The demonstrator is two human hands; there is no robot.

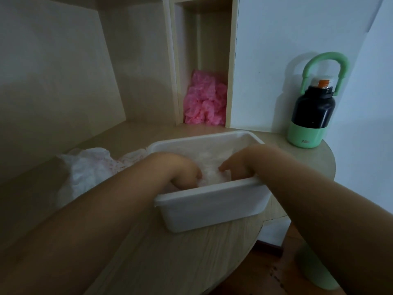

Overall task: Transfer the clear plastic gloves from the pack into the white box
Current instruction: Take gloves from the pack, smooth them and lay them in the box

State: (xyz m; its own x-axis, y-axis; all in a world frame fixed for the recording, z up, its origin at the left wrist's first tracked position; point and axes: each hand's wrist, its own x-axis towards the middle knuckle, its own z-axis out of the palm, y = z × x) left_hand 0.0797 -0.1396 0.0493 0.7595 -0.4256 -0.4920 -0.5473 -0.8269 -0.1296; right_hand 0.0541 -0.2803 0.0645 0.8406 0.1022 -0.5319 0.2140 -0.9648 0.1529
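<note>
A white rectangular plastic box (pixel 212 203) sits open side up at the middle of a pale wooden table (pixel 191 252). Its long axis runs left to right across our view, with the right end turned a little away from us, and the near long wall faces us. The clear plastic gloves (pixel 212 165) lie inside it as one crumpled, whitish heap that covers the floor of the box. The heap is too bunched for us to tell which way any single glove points.

Both our forearms reach in over the near rim. Our left hand (pixel 187 172) is sunk into the left part of the heap, knuckles up. Its fingers are curled together and closed into the gloves, and the tips are buried. Our right hand (pixel 236 167) comes in over the near right corner. One finger stretches leftward onto the heap, and the rest drop behind the near wall, so we cannot tell whether they grip anything.

Just left of the box lies the pack (pixel 85 167), a rumpled thin plastic bag with faint pink print, slumped on the table.

Behind the box, a narrow shelf compartment holds a pile of pink plastic gloves (pixel 204 101). Far right on the table stands a black bottle with a mint-green base and loop handle (pixel 310 116), upright against a white wall (pixel 276 50).
</note>
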